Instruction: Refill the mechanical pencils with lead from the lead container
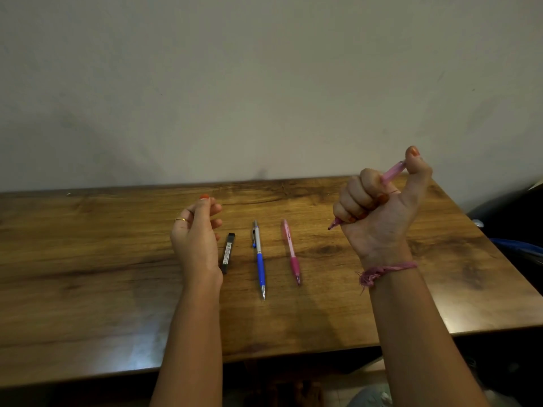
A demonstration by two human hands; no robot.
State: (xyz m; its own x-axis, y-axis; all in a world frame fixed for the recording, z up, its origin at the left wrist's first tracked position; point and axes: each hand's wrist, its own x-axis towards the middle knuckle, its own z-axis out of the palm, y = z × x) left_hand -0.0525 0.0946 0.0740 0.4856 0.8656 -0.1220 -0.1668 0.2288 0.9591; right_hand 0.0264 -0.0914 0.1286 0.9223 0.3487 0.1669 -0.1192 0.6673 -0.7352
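Observation:
My right hand [379, 207] is raised above the table's right side, fist shut on a pink mechanical pencil [392, 171]. Its tip pokes out below the fist and my thumb rests on its top end. A second pink pencil [291, 251] and a blue and silver pencil [259, 258] lie side by side on the wooden table [88, 259], tips toward me. The black lead container [228, 252] lies left of them, partly hidden by my left hand [195, 236]. That hand hovers just left of it, fingers loosely curled and apart, holding nothing.
A plain wall stands right behind the table's far edge. Dark objects and something blue [517, 248] sit off the table's right edge. The near edge of the table runs across the bottom of the view.

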